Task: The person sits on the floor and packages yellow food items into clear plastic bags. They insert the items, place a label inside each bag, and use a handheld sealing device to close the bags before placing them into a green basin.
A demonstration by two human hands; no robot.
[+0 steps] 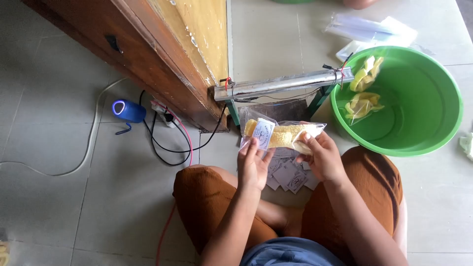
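The clear bag of yellow snacks (286, 135) is held level above the person's lap, just in front of the bar sealer (283, 84). The left hand (253, 165) pinches the white paper label (263, 133) against the bag; the right hand (320, 156) has its fingers closed round the other end. A loose pinch could let the label slide crooked, and tipping the bag might spill snacks near the green basin (433, 143).

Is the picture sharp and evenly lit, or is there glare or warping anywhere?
Head view: soft, even daylight with faint shadows; mild glare on the metal bar and the clear bag held in both hands; the basin and tile lines bend near the edges from a wide lens; mostly sharp.
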